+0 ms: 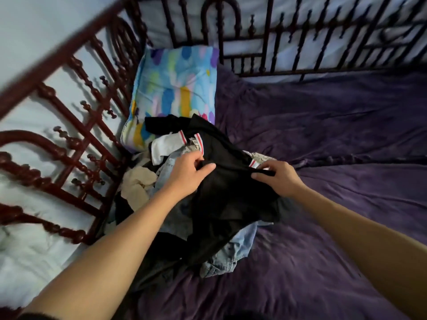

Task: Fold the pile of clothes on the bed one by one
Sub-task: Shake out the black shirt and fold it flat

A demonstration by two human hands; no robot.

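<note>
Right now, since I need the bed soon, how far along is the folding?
Barely begun. No folded stack shows anywhere on the purple sheet. In hand: the left hand and right hand both pinch the topmost black garment. Left: that garment, plus the denim piece, beige piece and white piece, all crumpled beside the pillow.

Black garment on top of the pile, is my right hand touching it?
Touching. The head view shows the right hand pinching the black garment at its upper edge, beside the striped cuff.
</note>
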